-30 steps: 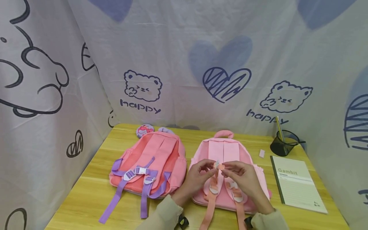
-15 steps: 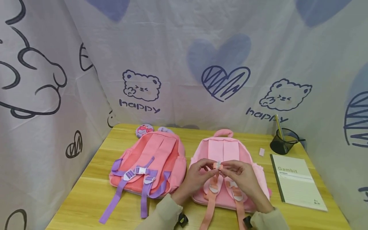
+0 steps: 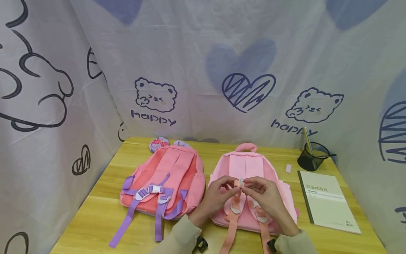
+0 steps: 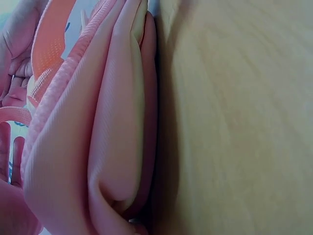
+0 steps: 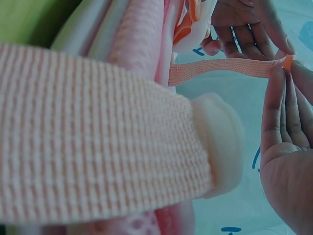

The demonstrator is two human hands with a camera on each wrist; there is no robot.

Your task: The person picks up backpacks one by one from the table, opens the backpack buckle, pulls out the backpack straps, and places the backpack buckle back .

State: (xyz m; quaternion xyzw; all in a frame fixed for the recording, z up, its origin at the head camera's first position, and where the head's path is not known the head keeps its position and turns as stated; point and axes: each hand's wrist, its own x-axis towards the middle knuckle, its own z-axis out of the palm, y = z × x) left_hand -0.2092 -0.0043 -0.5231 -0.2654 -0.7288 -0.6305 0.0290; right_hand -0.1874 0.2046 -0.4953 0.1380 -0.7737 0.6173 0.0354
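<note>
Over the light pink backpack (image 3: 246,169), both hands meet at a small white buckle (image 3: 241,182) on an orange strap (image 3: 236,184). My left hand (image 3: 219,195) pinches the strap with thumb and forefinger from the left. Opposite it, my right hand (image 3: 268,195) pinches the buckle; its fingertips partly hide it. The right wrist view shows the orange webbing (image 5: 225,67) stretched from the backpack to the fingertips of both hands. Two orange shoulder straps (image 3: 232,229) with white adjusters (image 3: 235,209) hang toward the front edge. The backpack lies with its back panel up.
A coral backpack (image 3: 171,165) with purple straps (image 3: 127,222) lies at the left, a round badge (image 3: 158,144) behind it. At the right are a notebook (image 3: 330,208), a small pink eraser-like block (image 3: 288,168) and a black mesh pen cup (image 3: 307,160) holding a pencil.
The buckle between the fingertips has turned: its white part has moved slightly right, and the orange bit by the right fingertips no longer shows. Both hands have stayed nearly in place.
</note>
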